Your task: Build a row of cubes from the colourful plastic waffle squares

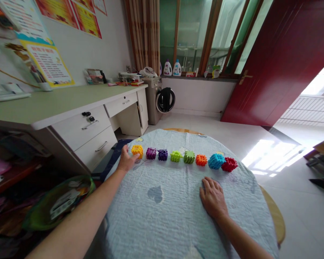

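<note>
A row of coloured plastic puzzle cubes runs across the cloth-covered table. My left hand [127, 160] is at the left end, its thumb and fingers around the yellow puzzle cube [137, 151]. To the right of it stand a purple cube [151, 153], a dark violet cube [162, 154], a lime cube [176, 156], a green cube [189, 157] and an orange cube [201, 160]. A blue cube [216, 161] touches a red cube [229, 164] at the right end. My right hand [213, 194] lies flat on the cloth, below the orange and blue cubes, holding nothing.
A pale blue cloth [175, 216] covers the round table. At the left is a desk [64, 100] with drawers, and a green basket [35, 216] below. A washing machine [153, 102] stands behind, and a red door [272, 64] at the right.
</note>
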{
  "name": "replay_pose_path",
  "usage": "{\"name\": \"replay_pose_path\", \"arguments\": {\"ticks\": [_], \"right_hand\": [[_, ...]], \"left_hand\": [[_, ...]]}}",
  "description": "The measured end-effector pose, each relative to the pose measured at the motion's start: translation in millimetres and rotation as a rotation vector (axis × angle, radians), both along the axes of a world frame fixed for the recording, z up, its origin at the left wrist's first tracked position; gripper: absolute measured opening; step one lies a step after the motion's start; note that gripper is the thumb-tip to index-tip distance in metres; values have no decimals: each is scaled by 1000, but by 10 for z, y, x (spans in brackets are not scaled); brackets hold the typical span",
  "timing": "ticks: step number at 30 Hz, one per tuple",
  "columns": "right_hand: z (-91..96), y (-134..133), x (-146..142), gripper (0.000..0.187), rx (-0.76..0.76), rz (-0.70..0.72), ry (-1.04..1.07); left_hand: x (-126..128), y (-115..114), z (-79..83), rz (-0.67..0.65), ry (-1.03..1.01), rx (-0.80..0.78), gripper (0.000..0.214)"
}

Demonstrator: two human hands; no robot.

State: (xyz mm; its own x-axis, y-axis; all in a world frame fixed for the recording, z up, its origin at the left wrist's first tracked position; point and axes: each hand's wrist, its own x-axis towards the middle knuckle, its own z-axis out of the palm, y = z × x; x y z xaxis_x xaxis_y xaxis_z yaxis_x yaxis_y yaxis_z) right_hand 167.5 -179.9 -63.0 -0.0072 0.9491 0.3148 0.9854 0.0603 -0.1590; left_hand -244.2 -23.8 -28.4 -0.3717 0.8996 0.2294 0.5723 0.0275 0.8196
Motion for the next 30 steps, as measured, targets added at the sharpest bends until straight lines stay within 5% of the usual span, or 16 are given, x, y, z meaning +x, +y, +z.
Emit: {"name": "replay_pose_path", "arguments": {"ticks": [3,7,13,20,30], "right_hand": [[-16,1,1,32,-1,-1,0],[-18,3,-4,33,-9,-6,-6],[4,0,-19,32,-13,-14,7],[10,-7,-29,32,-10,-18,2],[-2,-5,-17,33,-5,-12,-19]], "left_hand": [[-67,66,-75,-116,99,-106,108],[-78,96,-141,-115,187,-138,118],[-79,224,-150,-107,131,-83,106],[-25,232,-194,-243,67,-146,63],[-199,-53,-313,-361,83,-109,61]]}}
